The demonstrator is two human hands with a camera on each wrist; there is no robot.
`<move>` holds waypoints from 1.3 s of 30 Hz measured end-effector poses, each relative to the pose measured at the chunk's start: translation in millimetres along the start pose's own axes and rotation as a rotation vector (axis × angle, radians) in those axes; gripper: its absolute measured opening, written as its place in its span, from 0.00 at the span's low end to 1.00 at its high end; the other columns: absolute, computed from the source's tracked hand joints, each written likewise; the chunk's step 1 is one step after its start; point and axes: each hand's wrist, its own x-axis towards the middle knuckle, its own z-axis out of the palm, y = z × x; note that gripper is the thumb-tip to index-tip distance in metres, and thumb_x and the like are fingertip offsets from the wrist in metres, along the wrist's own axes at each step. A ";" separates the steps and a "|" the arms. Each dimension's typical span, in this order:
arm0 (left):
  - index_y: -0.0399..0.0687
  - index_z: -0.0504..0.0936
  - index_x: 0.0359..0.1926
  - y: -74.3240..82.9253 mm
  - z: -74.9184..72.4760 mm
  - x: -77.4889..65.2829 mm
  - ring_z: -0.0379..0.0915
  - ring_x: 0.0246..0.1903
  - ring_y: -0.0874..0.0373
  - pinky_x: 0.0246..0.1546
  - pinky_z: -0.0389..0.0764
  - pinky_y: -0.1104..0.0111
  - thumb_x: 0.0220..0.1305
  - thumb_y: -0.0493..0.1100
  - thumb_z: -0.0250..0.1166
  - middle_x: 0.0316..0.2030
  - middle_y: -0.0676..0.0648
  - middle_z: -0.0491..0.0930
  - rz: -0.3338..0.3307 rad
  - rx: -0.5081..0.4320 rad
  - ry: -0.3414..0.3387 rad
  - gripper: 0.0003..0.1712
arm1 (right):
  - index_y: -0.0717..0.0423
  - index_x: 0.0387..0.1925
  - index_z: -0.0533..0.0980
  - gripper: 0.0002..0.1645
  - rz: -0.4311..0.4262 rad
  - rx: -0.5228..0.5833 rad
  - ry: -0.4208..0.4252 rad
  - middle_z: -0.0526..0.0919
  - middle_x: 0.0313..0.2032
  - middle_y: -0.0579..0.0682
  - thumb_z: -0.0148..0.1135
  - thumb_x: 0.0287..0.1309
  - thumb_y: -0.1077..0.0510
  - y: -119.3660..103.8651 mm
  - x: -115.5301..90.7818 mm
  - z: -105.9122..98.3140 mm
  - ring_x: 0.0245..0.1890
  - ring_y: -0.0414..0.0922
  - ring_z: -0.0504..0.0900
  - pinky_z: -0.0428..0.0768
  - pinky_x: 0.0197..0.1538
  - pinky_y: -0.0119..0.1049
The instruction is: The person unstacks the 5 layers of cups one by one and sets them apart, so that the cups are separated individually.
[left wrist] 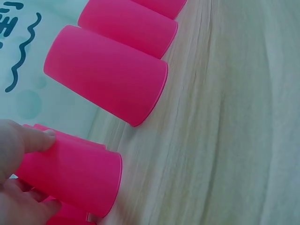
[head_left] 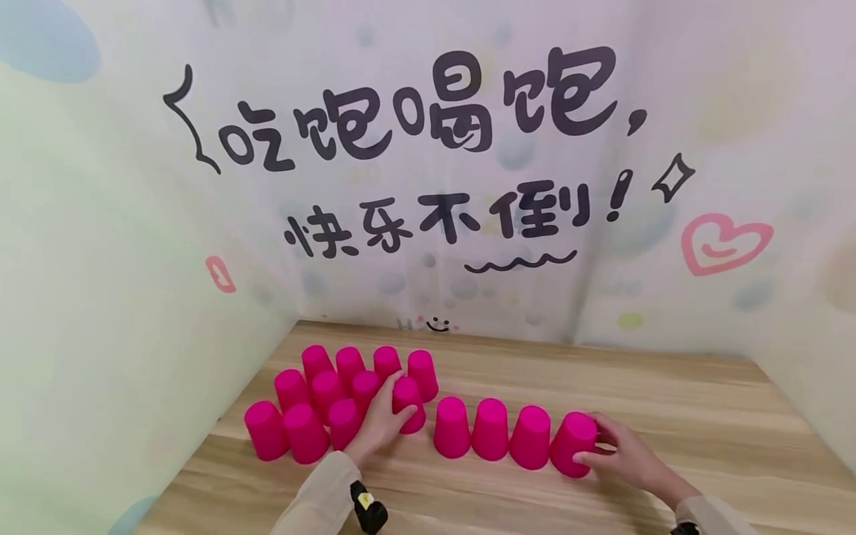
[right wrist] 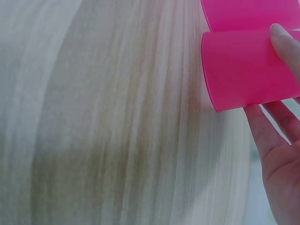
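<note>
Bright pink plastic cups stand upside down on the wooden table. My left hand [head_left: 378, 422] grips one cup [head_left: 409, 405] at the right end of the middle row of the left cluster, thumb on its near side. In the left wrist view, that cup [left wrist: 75, 173] sits between the thumb and fingers of the hand [left wrist: 14, 159]. At the right end of a row of several cups, my right hand [head_left: 625, 457] holds the last cup [head_left: 573, 444] from its right side. The right wrist view shows the thumb and fingers on either side of this cup [right wrist: 243, 70].
Several more cups [head_left: 267, 431] stand close together in rows at the left. Beside the held right cup, others [head_left: 530, 437] form a line. The wooden table [head_left: 669, 386] meets a printed fabric backdrop [head_left: 428, 297] at the back and sides.
</note>
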 end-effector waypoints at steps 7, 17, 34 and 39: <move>0.37 0.56 0.61 4.6 -1.0 3.0 0.58 0.56 0.42 0.54 0.62 0.50 0.54 0.34 0.62 0.58 0.36 0.61 0.000 -0.032 -0.009 0.36 | 0.66 0.50 0.66 0.32 -0.024 -0.016 0.015 0.76 0.39 0.58 0.68 0.43 0.58 -2.5 0.0 -2.5 0.38 0.30 0.76 0.79 0.36 0.31; 0.38 0.56 0.62 22.3 -22.2 7.7 0.58 0.57 0.42 0.53 0.64 0.51 0.52 0.37 0.64 0.57 0.37 0.63 0.086 -0.046 -0.022 0.38 | 0.67 0.51 0.65 0.33 0.000 0.016 -0.012 0.76 0.40 0.59 0.67 0.45 0.58 -2.5 -1.5 -2.5 0.38 0.31 0.76 0.79 0.37 0.33; 0.33 0.63 0.57 66.7 0.3 -12.1 0.61 0.56 0.44 0.53 0.65 0.55 0.53 0.34 0.63 0.55 0.37 0.66 0.185 -0.282 -0.212 0.30 | 0.67 0.50 0.66 0.32 -0.013 -0.036 0.014 0.76 0.40 0.60 0.67 0.43 0.58 -1.0 -1.9 0.4 0.38 0.31 0.76 0.78 0.36 0.29; 0.28 0.65 0.53 70.7 9.5 -20.9 0.63 0.53 0.41 0.52 0.65 0.52 0.52 0.30 0.62 0.51 0.34 0.68 0.184 -0.281 -0.220 0.26 | 0.67 0.50 0.66 0.32 -0.034 -0.025 0.012 0.76 0.40 0.58 0.67 0.44 0.58 -1.6 -1.2 1.5 0.38 0.30 0.76 0.78 0.36 0.29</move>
